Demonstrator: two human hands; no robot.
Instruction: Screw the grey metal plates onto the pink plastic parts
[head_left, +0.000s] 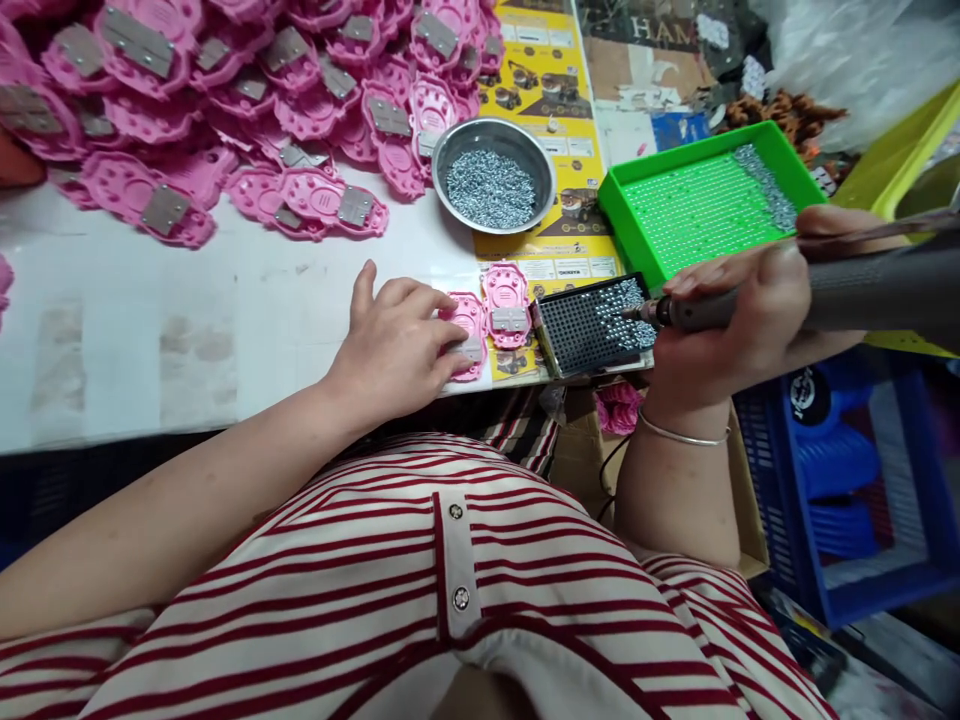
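My left hand rests on a pink plastic shell at the table's front edge, its fingertips closed over the part's sides. Touching that shell on the right is a second pink shell with a grey metal plate across it. My right hand is wrapped round a grey electric screwdriver. The driver's tip points down among small silver screws at the right end of a black perforated tray. Whether a screw sits on the tip is too small to tell.
A large heap of pink shells fills the back left. Behind my hands stand a steel bowl of screws and a green perforated tray. Below right is a blue crate with blue parts, beside a cardboard box.
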